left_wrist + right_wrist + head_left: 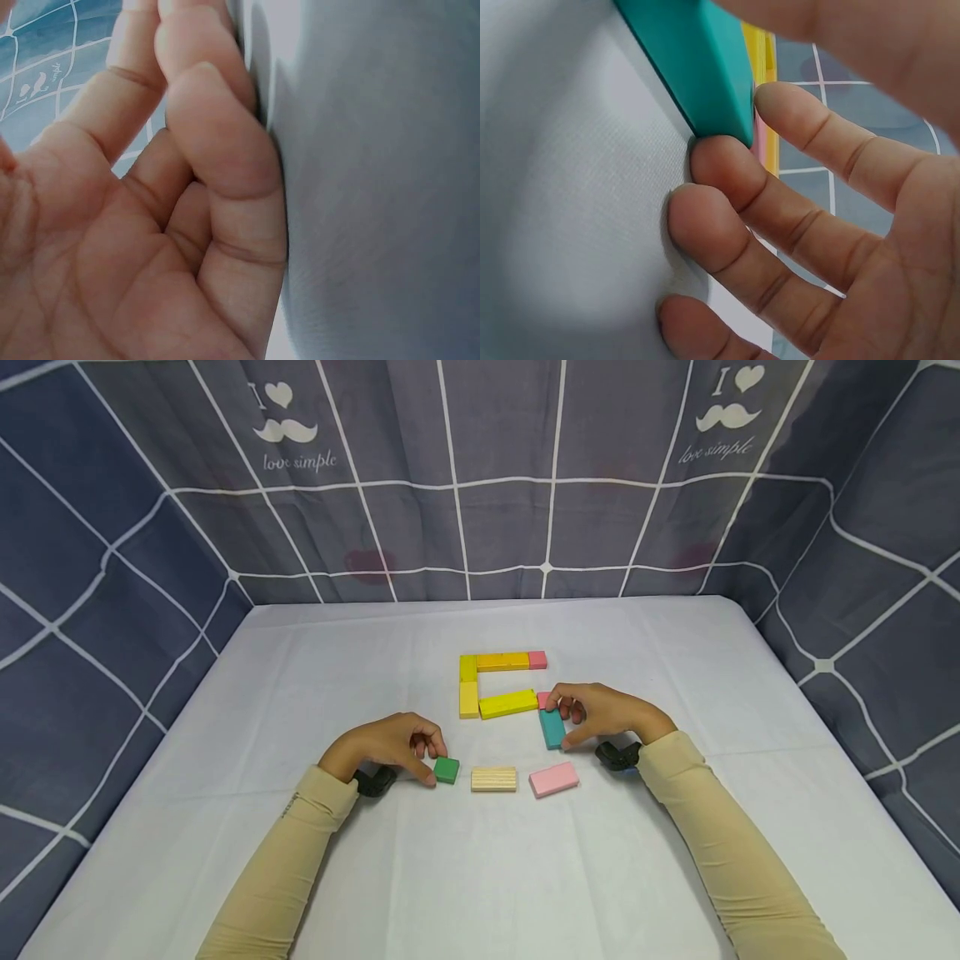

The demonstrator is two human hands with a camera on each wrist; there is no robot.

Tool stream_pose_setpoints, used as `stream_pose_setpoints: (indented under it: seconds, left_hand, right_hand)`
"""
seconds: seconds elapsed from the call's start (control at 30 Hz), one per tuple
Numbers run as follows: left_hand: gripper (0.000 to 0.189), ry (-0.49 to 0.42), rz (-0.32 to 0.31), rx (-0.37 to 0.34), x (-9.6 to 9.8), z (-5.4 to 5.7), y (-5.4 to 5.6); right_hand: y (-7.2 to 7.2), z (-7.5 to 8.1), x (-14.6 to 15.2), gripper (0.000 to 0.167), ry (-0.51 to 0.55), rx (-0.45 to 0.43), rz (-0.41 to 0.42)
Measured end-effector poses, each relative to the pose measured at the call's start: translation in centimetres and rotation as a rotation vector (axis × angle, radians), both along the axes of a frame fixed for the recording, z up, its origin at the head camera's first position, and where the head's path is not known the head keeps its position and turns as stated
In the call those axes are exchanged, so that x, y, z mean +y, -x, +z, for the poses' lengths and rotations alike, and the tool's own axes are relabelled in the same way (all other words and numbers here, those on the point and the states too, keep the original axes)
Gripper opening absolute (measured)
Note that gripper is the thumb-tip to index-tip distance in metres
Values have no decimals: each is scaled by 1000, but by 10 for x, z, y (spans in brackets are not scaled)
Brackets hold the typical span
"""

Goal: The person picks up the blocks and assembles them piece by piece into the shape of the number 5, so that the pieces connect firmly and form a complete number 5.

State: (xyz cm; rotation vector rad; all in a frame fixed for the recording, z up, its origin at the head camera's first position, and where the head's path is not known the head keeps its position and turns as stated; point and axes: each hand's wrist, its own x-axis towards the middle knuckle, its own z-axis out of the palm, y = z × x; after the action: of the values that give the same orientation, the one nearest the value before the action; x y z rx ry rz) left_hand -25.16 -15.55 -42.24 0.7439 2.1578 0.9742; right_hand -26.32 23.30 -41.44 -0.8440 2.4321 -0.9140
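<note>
My left hand (396, 745) is low over the table, its thumb and forefinger at the near and far edges of a small green block (447, 770), pinching it. In the left wrist view, the curled fingers (232, 187) hide the block. On the other side, my right hand (606, 710) holds a teal block (552, 729) between thumb and forefinger. The right wrist view shows a fingertip (724, 169) against the end of the teal block (697, 67). A pink block (543, 700), partly covered by the forefinger, adjoins the teal one's far end.
Yellow blocks (468, 693) form an angular outline, with an orange-yellow block (503, 662) and a pink-red block (537, 660) along its top. Nearer me lie a striped wooden block (493, 779) and a light pink block (554, 779) on the white cloth (465, 877). Dark gridded fabric (495, 527) surrounds the table.
</note>
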Motion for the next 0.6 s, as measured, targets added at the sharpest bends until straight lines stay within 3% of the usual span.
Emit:
stream_pose_setpoints:
  seconds: [0.6]
  left_hand:
    - [30,-5,1,-10,0,0,1]
  right_hand:
    - [0,-1,-2,49,-2,4,-4]
